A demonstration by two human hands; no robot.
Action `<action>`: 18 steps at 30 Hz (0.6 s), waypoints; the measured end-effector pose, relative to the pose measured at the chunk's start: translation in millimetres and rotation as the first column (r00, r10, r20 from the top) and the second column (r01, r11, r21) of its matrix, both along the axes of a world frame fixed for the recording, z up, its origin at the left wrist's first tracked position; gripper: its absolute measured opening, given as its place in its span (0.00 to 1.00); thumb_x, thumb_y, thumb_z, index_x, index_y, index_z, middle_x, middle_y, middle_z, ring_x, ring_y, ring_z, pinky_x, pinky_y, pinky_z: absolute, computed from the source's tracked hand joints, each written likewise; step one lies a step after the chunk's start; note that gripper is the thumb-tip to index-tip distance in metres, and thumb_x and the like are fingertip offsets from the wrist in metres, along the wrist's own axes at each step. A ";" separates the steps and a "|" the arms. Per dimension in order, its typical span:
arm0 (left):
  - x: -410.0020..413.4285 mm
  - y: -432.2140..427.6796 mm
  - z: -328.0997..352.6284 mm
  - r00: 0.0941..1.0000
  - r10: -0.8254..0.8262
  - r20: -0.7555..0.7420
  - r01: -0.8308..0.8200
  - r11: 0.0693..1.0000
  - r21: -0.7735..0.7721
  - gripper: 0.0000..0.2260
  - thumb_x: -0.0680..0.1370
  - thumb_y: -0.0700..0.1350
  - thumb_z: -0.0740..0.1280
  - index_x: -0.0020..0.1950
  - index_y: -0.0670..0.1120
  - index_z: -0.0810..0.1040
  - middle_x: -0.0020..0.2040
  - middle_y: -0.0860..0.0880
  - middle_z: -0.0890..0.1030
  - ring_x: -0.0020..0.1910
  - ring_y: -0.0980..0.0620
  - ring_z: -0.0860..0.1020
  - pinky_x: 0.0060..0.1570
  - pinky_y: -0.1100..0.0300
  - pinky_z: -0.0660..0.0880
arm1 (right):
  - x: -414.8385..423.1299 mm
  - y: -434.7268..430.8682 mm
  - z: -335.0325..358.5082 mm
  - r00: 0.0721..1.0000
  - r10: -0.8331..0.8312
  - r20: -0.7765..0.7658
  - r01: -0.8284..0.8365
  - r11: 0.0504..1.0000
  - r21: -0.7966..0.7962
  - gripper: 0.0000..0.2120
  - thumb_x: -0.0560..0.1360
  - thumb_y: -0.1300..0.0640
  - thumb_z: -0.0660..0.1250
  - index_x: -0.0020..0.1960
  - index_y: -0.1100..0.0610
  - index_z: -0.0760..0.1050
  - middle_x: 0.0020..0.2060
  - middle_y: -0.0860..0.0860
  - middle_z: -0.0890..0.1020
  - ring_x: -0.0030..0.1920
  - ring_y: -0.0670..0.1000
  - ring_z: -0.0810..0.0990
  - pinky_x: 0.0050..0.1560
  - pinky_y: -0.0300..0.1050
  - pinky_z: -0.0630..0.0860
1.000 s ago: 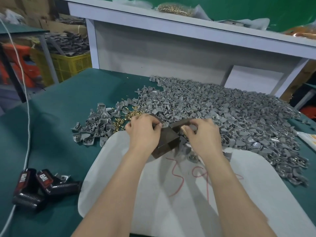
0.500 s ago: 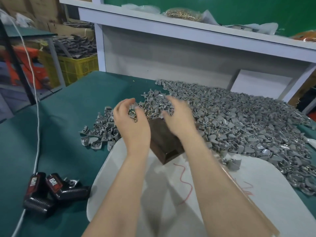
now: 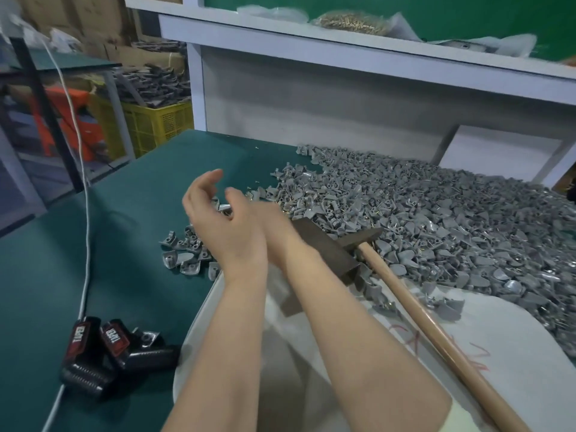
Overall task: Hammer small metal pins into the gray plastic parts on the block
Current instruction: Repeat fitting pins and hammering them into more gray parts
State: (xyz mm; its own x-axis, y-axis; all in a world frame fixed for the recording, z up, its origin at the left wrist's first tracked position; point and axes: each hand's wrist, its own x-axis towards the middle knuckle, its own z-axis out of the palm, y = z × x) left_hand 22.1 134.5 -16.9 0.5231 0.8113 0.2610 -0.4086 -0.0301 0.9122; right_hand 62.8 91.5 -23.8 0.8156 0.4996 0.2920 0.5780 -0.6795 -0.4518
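The dark brown block (image 3: 324, 255) lies tilted on the white board (image 3: 505, 375), beside a hammer (image 3: 417, 310) with a long wooden handle whose head rests against the block's far end. A big heap of gray plastic parts (image 3: 442, 219) covers the table behind it. My left hand (image 3: 218, 219) is raised above the heap's left edge, fingers loosely curled with nothing seen in them. My right hand (image 3: 268, 213) reaches across behind my left wrist, blurred and mostly hidden, so its fingers cannot be made out.
A smaller cluster of gray parts (image 3: 184, 254) lies left of the board. Black and red tools (image 3: 106, 347) on a white cable (image 3: 84, 213) sit at front left. A bag of brass pins (image 3: 352, 21) rests on the white shelf. A yellow crate (image 3: 156, 120) stands beyond the table.
Both hands left the block and moved up and left toward the heap's edge. The hammer, earlier covered by the hands, now lies exposed beside the block.
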 end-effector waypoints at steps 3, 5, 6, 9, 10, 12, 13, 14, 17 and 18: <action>3.4 -3.3 -5.2 0.981 -0.164 -0.107 0.166 0.986 0.009 0.12 0.77 0.38 0.61 0.57 0.52 0.74 0.58 0.50 0.72 0.49 0.60 0.74 0.57 0.57 0.72 | 7.2 -27.5 16.3 0.959 -0.142 -0.244 0.225 0.906 0.359 0.06 0.72 0.64 0.68 0.45 0.54 0.75 0.44 0.53 0.82 0.47 0.52 0.80 0.50 0.44 0.74; 5.8 -7.2 -8.4 0.934 -0.309 -0.181 0.325 0.943 0.067 0.12 0.79 0.40 0.62 0.59 0.51 0.76 0.58 0.51 0.75 0.48 0.61 0.75 0.56 0.59 0.73 | 4.8 -49.8 24.2 0.944 -0.095 -0.317 0.243 0.848 0.470 0.09 0.72 0.63 0.70 0.47 0.54 0.72 0.43 0.51 0.81 0.47 0.51 0.81 0.52 0.46 0.76; 6.2 -10.0 -9.0 0.912 -0.361 -0.196 0.387 0.915 0.115 0.11 0.79 0.40 0.62 0.58 0.50 0.77 0.55 0.51 0.78 0.49 0.58 0.77 0.56 0.58 0.74 | 3.9 -58.8 26.0 0.937 -0.079 -0.339 0.250 0.831 0.497 0.09 0.72 0.63 0.70 0.47 0.54 0.71 0.42 0.50 0.81 0.44 0.49 0.81 0.51 0.45 0.77; 4.2 -17.2 -9.2 0.865 -0.465 -0.188 0.497 0.846 0.196 0.11 0.79 0.37 0.62 0.56 0.49 0.78 0.50 0.54 0.80 0.51 0.57 0.78 0.53 0.68 0.73 | -4.1 -76.2 33.1 0.924 -0.042 -0.380 0.260 0.798 0.544 0.06 0.74 0.67 0.68 0.49 0.60 0.73 0.40 0.53 0.81 0.39 0.47 0.80 0.46 0.41 0.78; 4.4 -18.6 -9.7 0.857 -0.476 -0.197 0.511 0.835 0.205 0.11 0.79 0.37 0.63 0.57 0.49 0.79 0.50 0.54 0.80 0.51 0.58 0.77 0.52 0.70 0.72 | -7.6 -79.0 34.2 0.918 -0.015 -0.396 0.261 0.775 0.575 0.05 0.74 0.68 0.67 0.49 0.62 0.74 0.39 0.54 0.81 0.38 0.47 0.80 0.46 0.40 0.79; 5.2 -19.6 -11.9 0.850 -0.476 -0.226 0.519 0.827 0.214 0.09 0.79 0.40 0.64 0.57 0.48 0.79 0.49 0.55 0.80 0.51 0.58 0.77 0.53 0.67 0.72 | -10.2 -84.0 31.6 0.911 -0.028 -0.412 0.287 0.760 0.584 0.04 0.75 0.68 0.66 0.49 0.64 0.75 0.38 0.55 0.81 0.37 0.48 0.80 0.45 0.40 0.79; 5.4 -19.7 -13.2 0.850 -0.473 -0.232 0.518 0.828 0.213 0.07 0.79 0.41 0.64 0.55 0.49 0.79 0.48 0.57 0.80 0.50 0.58 0.77 0.53 0.66 0.72 | -12.3 -85.1 31.3 0.912 -0.050 -0.407 0.297 0.764 0.572 0.04 0.75 0.67 0.66 0.50 0.65 0.76 0.37 0.54 0.81 0.37 0.47 0.80 0.44 0.39 0.79; 5.6 -19.8 -14.1 0.851 -0.471 -0.232 0.517 0.829 0.213 0.06 0.78 0.42 0.65 0.53 0.50 0.79 0.46 0.58 0.80 0.49 0.58 0.77 0.52 0.66 0.73 | -12.3 -86.8 29.6 0.916 -0.073 -0.395 0.306 0.764 0.568 0.05 0.76 0.66 0.66 0.50 0.65 0.77 0.36 0.53 0.81 0.35 0.46 0.80 0.41 0.37 0.78; 4.5 -20.9 -14.7 0.845 -0.482 -0.232 0.530 0.813 0.241 0.08 0.78 0.40 0.65 0.54 0.51 0.78 0.47 0.55 0.80 0.49 0.59 0.77 0.52 0.67 0.73 | -12.0 -86.9 28.3 0.915 -0.104 -0.391 0.324 0.767 0.554 0.04 0.76 0.64 0.65 0.48 0.63 0.79 0.33 0.51 0.80 0.30 0.40 0.78 0.33 0.30 0.74; 4.2 -21.2 -14.5 0.844 -0.485 -0.228 0.533 0.808 0.251 0.09 0.78 0.39 0.65 0.54 0.50 0.78 0.47 0.54 0.80 0.49 0.58 0.78 0.53 0.65 0.73 | -10.3 -85.6 27.7 0.912 -0.097 -0.399 0.328 0.757 0.565 0.04 0.77 0.63 0.65 0.47 0.62 0.79 0.33 0.50 0.80 0.29 0.40 0.78 0.33 0.31 0.74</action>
